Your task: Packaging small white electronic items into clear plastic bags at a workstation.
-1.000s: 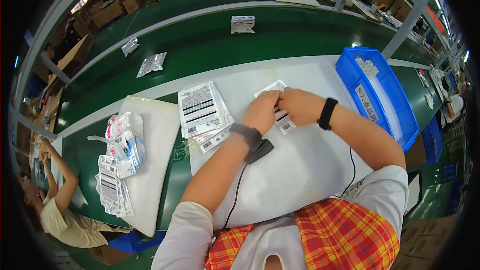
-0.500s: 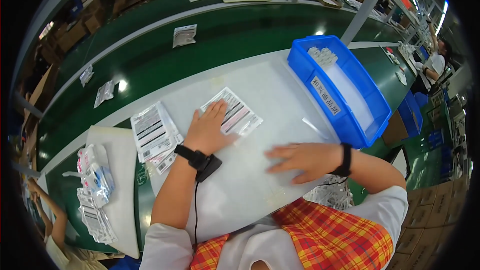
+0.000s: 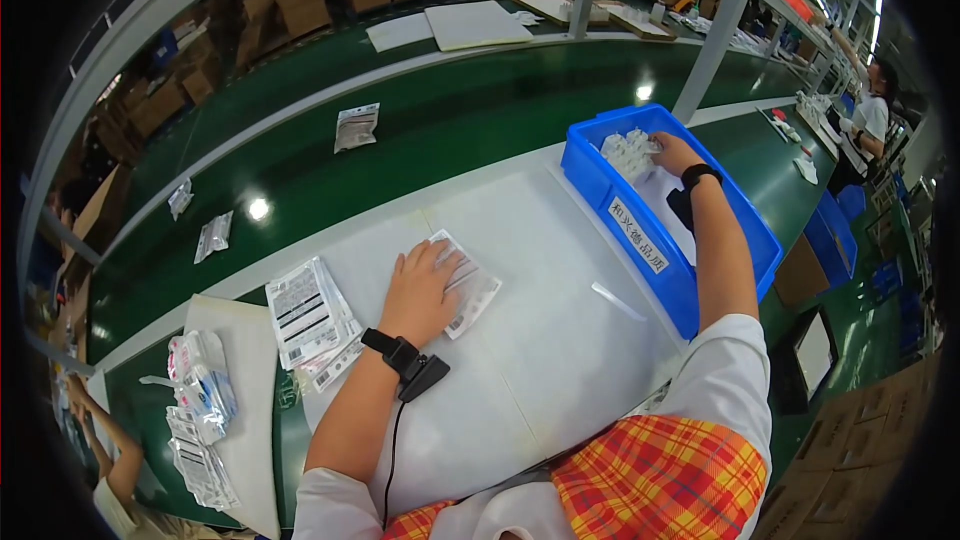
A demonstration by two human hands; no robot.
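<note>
My left hand [image 3: 421, 290] lies with its fingers spread over a printed flat pouch [image 3: 473, 302] on the white work surface, covering part of it. My right hand [image 3: 677, 154] is inside the blue bin [image 3: 638, 240], its fingers closed at the edge of a heap of small white plastic pieces [image 3: 628, 153]. The fingertips are partly hidden there, and the exact shape of the pieces is too small to make out. Left of my left hand is a stack of printed pouches [image 3: 306, 315], black bars across their labels.
A pale board [image 3: 255, 390] at the left carries a plastic pack [image 3: 202, 380] and more pouches [image 3: 200, 465]. Several small bags, one a clear bag [image 3: 357, 128], lie on the green belt [image 3: 460, 95]. A thin clear strip [image 3: 618, 302] lies beside the bin. Other people work nearby.
My right hand has left the white surface and reached up and right into the blue bin. My left hand stays on the pouch, which has turned and shows less of its label.
</note>
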